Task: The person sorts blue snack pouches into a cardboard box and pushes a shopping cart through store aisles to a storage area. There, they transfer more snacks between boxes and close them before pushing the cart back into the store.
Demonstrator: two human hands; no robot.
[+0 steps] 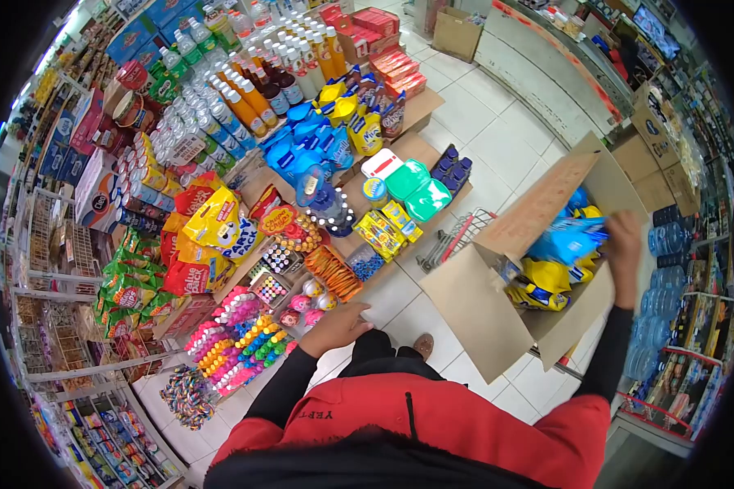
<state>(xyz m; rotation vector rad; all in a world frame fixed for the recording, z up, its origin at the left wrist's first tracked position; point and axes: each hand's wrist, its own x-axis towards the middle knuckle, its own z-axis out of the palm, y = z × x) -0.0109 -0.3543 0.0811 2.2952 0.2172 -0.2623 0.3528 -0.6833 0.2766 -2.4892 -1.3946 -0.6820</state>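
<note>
My right hand (pixel 624 243) is closed on the edge of a blue packet (pixel 571 240) over the open cardboard box (pixel 475 314). Inside that box lie yellow packets (pixel 546 277) and more blue ones. My left hand (pixel 336 329) rests near the front edge of the display, beside pink and white round items (pixel 302 303) and a row of orange packets (pixel 333 275). Its fingers are spread and nothing shows in them. Blue packets (pixel 289 155) and yellow packets (pixel 365 130) also stand on the display.
A small metal cart (pixel 457 240) is left of the box. Bottles (pixel 240 102), candy bags (pixel 220 224) and colourful sweets (pixel 240 334) crowd the display. Large water bottles (pixel 665 281) line the right side. A counter (pixel 546 69) stands at the back.
</note>
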